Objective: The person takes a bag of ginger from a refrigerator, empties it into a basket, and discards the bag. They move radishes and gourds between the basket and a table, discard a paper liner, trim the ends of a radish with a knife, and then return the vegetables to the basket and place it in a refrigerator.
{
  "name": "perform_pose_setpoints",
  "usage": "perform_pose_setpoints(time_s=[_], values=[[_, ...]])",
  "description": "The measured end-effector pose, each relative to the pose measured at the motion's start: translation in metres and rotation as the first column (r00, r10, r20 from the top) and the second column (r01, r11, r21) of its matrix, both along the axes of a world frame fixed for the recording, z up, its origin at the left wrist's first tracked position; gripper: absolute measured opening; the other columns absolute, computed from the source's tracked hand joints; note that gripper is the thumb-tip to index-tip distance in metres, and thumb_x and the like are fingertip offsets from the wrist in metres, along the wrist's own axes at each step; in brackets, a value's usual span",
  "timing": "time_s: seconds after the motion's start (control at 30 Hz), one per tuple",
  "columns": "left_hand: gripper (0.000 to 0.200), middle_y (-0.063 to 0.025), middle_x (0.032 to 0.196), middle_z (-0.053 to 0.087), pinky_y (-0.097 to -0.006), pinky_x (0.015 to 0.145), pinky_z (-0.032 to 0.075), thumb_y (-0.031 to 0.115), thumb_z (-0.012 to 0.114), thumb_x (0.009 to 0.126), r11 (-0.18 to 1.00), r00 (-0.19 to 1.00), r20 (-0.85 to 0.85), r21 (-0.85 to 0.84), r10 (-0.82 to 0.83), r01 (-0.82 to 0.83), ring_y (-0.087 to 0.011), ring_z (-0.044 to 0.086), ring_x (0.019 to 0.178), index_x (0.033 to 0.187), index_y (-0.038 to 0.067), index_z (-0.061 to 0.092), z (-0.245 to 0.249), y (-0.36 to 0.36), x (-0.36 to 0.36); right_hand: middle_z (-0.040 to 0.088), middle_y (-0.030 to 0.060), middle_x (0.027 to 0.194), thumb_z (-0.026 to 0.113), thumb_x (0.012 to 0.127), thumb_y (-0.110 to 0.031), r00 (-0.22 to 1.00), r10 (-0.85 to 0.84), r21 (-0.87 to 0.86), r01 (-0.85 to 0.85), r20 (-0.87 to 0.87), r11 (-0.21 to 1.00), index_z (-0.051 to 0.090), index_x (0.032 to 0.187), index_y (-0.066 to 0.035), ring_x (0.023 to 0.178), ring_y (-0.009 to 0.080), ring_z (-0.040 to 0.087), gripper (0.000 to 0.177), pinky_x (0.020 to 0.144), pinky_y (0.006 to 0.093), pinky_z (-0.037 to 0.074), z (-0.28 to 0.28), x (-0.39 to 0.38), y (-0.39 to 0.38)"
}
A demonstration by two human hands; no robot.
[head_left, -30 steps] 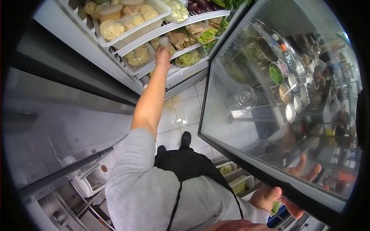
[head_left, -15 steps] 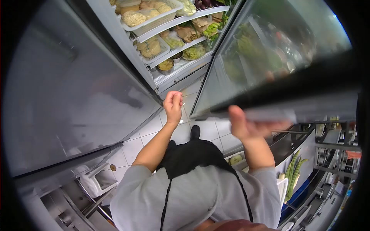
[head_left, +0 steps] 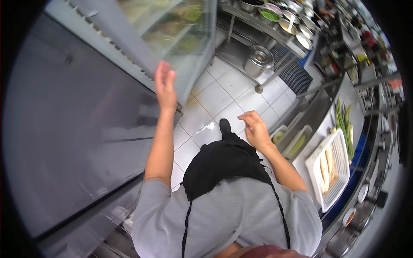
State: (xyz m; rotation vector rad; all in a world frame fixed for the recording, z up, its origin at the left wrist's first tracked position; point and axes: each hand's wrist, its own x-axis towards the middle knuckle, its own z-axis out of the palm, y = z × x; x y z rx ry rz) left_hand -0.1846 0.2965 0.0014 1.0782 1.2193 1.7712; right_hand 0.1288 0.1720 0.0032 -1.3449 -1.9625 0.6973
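Note:
The glass fridge door (head_left: 195, 64) stands closed or nearly so, with green and pale food showing dimly through the pane. My left hand (head_left: 165, 88) is raised at the door's grey frame, fingers stretched out and nothing in its grasp. In front of my body, over the tiled floor, my right hand (head_left: 257, 130) hangs with fingers loosely bent and apart, holding nothing. The grey steel cabinet (head_left: 86, 120) fills the left side beside my left forearm.
On the right counter sits a white basket (head_left: 344, 170) of long white radishes, beside long green vegetables (head_left: 344, 124). A lidded steel pot (head_left: 259, 58) is on the low shelf ahead. Bowls of food (head_left: 270, 15) line the rack above. White tiles (head_left: 215, 94) lie underfoot.
The glass door has swung from wide open to closed or nearly closed. My right hand has left it and dropped; my left hand has uncurled and risen to the door frame. The view has turned right.

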Motion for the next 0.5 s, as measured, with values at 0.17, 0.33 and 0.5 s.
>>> perform_pose_setpoints(time_s=[0.17,0.33,0.5], values=[[0.058,-0.0157,0.135,0.054,-0.0468,0.091,0.052,0.01,0.069,0.089,0.967,0.976,-0.081,-0.137,0.204,-0.213,-0.0266,0.055,0.12,0.141,0.005,0.046,-0.014,0.061,-0.043,0.07,0.0189,0.096,0.061,0.082,0.007,0.952,-0.289,-0.126,0.3,0.1,0.946,0.073,0.099,-0.001,0.088,0.0395,0.068,0.022,0.078,0.0442,0.055,-0.001,0.056,-0.086],[0.067,-0.0175,0.128,0.052,-0.0497,0.093,0.046,0.009,0.074,0.08,0.924,0.949,-0.057,-0.218,0.31,-0.315,-0.0326,0.053,0.117,0.139,0.001,0.045,0.008,0.106,-0.08,0.072,0.0203,0.095,0.066,0.087,-0.003,0.918,-0.379,-0.203,0.396,0.12,0.895,0.071,0.098,0.001,0.089,0.0397,0.069,0.013,0.081,0.0461,0.055,0.016,0.086,-0.148],[0.058,-0.0191,0.138,0.047,-0.0528,0.105,0.041,0.023,0.067,0.088,0.931,0.94,0.083,-0.186,0.332,-0.313,-0.0365,0.049,0.125,0.139,0.007,0.045,0.007,0.116,-0.082,0.072,0.0206,0.089,0.066,0.09,-0.009,0.857,-0.501,-0.186,0.515,0.118,0.837,0.072,0.095,0.001,0.082,0.04,0.069,0.013,0.078,0.0459,0.055,0.034,0.125,-0.187]])
